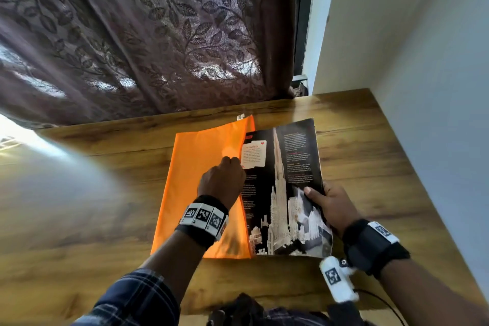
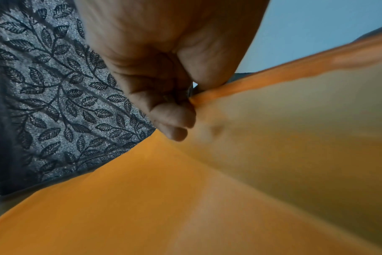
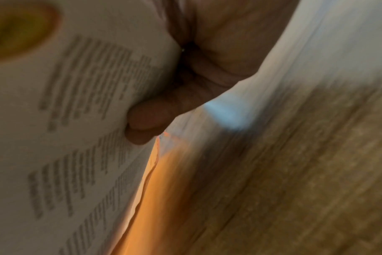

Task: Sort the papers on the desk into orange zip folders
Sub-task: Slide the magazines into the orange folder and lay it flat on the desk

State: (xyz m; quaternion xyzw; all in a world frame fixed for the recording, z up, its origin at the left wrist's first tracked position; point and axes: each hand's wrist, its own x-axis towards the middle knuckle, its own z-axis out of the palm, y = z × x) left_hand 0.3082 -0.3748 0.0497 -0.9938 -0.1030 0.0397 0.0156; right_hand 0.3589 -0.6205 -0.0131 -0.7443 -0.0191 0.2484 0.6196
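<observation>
An orange zip folder (image 1: 201, 193) lies flat on the wooden desk (image 1: 370, 156). My left hand (image 1: 225, 180) pinches the folder's open right edge (image 2: 218, 93) and lifts it. A glossy dark paper (image 1: 283, 185), printed with a pale skyscraper and white text, lies partly inside the opening. My right hand (image 1: 325, 201) grips the paper's right edge, thumb on top. Underneath, the fingers (image 3: 146, 120) press against a white printed page (image 3: 55, 155). The folder's inside is hidden.
A leaf-patterned dark curtain (image 1: 132, 34) hangs behind the desk's far edge. A white wall (image 1: 423, 61) runs along the desk's right side. A small white zip tag (image 1: 240, 116) sits at the folder's far corner. Bright glare falls on the desk's left part.
</observation>
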